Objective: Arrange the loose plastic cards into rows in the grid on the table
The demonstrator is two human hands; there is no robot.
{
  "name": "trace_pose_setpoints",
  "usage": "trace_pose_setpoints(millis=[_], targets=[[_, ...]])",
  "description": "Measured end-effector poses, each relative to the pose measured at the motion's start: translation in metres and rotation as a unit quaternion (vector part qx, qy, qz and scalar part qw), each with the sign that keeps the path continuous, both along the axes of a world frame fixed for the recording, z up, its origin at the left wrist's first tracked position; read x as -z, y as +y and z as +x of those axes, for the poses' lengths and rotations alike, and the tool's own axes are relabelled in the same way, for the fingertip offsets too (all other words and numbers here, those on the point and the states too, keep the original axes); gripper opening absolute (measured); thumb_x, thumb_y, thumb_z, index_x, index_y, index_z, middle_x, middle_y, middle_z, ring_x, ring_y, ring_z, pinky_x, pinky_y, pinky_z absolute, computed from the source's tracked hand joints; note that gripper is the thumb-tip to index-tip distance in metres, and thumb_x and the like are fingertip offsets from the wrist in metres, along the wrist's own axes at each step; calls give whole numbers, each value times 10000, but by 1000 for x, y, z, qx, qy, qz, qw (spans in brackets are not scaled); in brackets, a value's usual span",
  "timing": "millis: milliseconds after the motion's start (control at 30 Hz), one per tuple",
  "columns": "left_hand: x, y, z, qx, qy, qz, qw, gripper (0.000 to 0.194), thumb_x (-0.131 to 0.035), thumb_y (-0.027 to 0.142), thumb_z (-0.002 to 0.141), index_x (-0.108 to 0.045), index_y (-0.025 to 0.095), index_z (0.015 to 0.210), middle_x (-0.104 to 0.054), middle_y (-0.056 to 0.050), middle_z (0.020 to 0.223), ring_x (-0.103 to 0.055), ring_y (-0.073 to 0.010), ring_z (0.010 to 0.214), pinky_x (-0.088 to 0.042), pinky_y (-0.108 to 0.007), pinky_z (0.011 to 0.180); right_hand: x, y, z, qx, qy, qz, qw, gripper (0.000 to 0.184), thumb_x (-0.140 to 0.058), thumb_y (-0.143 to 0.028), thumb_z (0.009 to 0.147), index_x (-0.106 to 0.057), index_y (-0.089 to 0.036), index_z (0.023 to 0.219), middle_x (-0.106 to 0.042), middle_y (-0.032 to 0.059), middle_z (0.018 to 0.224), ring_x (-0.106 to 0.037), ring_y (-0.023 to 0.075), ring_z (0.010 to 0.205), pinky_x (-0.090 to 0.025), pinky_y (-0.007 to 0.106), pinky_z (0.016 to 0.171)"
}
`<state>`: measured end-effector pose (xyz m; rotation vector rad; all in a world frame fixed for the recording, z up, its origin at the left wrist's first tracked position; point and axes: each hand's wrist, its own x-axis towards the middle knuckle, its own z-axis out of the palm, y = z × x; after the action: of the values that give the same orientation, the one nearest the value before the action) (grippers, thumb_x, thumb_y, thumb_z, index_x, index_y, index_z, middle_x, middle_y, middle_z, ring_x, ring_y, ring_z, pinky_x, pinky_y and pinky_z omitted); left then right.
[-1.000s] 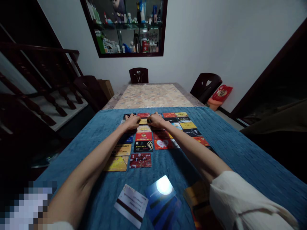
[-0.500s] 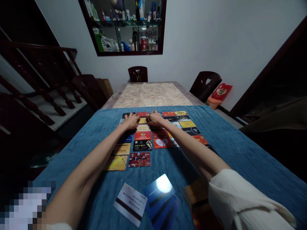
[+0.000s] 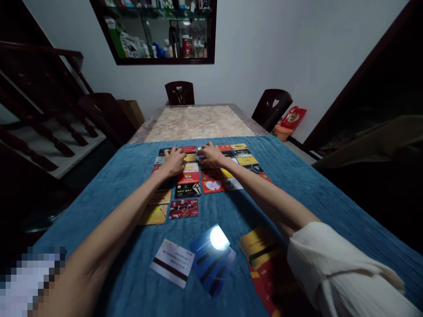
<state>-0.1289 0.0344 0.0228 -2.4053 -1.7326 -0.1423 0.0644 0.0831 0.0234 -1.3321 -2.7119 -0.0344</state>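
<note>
Rows of colourful plastic cards lie on a blue cloth [image 3: 109, 189]. My left hand [image 3: 175, 161] rests over the far left cards, fingers bent and slightly apart, beside a yellow card [image 3: 190, 157]. To the right of that card is my right hand [image 3: 210, 155], with bent fingertips down at the cards and some fingers raised. Both palms hide the cards beneath them. Nearer me in the same column are a black VIP card [image 3: 187, 190] and a dark red card [image 3: 184, 209]. A red card with a white heart [image 3: 213, 186] lies to their right.
Close to me lie a white striped card [image 3: 173, 263], fanned blue cards [image 3: 206, 244] and a pile of yellow and red cards [image 3: 257, 241], partly behind my right sleeve. Beyond the cloth is the patterned tabletop [image 3: 201, 121], with dark chairs [image 3: 180, 93] around it.
The view has tilted down and shifted right, so more of the pile near my right sleeve shows. My hands stay beside the yellow card, with small finger movements.
</note>
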Motion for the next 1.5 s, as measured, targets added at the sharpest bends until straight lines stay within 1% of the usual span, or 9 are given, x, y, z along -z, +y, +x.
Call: trace_pose_setpoints(millis=[233,333,433,533,767,933,1067,1300,1500], targets=[[0,-36,27,65,-32,47,996,273,-484,187,859,-698,160,1028,-650,-168,1164,-460,-350,1183,-340,-572,951,0,-28,31,-13,25,30,999,246,-536,-204,905,-719,-199,1069,-667,117,1154,-441,311,1114,-337,382,822],[3,-52,41,95,-40,61,993,273,-487,179,865,-690,174,1049,-657,-152,1168,-462,-341,1184,-343,-566,961,2,-40,47,-32,40,43,998,170,-600,-241,891,-726,-180,988,-678,121,1077,-446,301,1068,-314,365,791],[4,-70,55,129,-48,68,988,261,-484,173,877,-686,177,1041,-658,-145,1166,-472,-333,1179,-346,-563,969,7,-51,63,-44,48,57,996,173,-650,-293,876,-723,-175,979,-679,118,1026,-448,294,1043,-294,354,768],[6,-89,70,161,-56,63,983,252,-492,163,880,-684,174,1042,-655,-145,1151,-473,-332,1183,-348,-564,977,14,-64,79,-48,67,72,994,154,-607,-258,907,-718,-179,979,-680,103,980,-453,277,1025,-282,345,752],[13,-125,100,215,-69,57,973,249,-509,152,897,-659,169,1094,-650,-144,1184,-483,-324,1195,-323,-579,1008,30,-104,119,-112,142,123,976,172,-537,-233,960,-697,-183,924,-672,71,882,-458,237,938,-310,355,792],[12,-149,118,254,-61,49,964,233,-519,173,909,-652,161,1100,-653,-140,1190,-471,-324,1221,-314,-574,1026,34,-135,143,-127,171,139,967,165,-539,-235,961,-695,-195,924,-678,70,891,-461,239,947,-336,370,803],[11,-168,131,276,-64,40,958,246,-475,163,935,-641,164,1116,-655,-133,1185,-487,-312,1199,-309,-591,1025,37,-159,160,-140,194,146,960,153,-552,-236,956,-695,-205,908,-675,62,873,-480,240,952,-370,382,826],[15,-198,151,316,-89,13,945,223,-447,214,969,-637,165,1075,-658,-129,1168,-487,-297,1209,-304,-567,1032,38,-190,188,-127,205,115,964,170,-540,-259,965,-695,-196,931,-672,70,877,-493,242,960,-393,402,856],[15,-224,173,372,-109,-41,921,228,-535,333,929,-637,176,1058,-655,-137,1168,-487,-312,1214,-275,-572,1055,42,-197,198,-97,207,68,971,204,-535,-304,967,-705,-196,935,-678,92,894,-495,259,996,-397,429,877]])
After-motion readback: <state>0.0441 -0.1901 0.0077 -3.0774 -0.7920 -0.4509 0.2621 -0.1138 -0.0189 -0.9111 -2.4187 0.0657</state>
